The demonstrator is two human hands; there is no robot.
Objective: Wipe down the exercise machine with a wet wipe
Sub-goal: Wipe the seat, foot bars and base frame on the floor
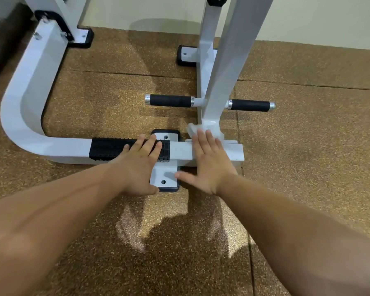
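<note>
The white exercise machine frame curves along the floor and ends in a flat base bar at the foot of an upright post. My left hand rests flat, fingers straight, on the black ribbed tread of the bar. My right hand lies flat with straight fingers on the bar, its fingertips pressing a crumpled white wet wipe against the bottom of the post. Most of the wipe is hidden under the fingers.
Two black foam handles stick out sideways from the post just above my hands. A bolted foot plate sits under the bar. Another foot plate stands near the cream wall. The floor is brown speckled rubber.
</note>
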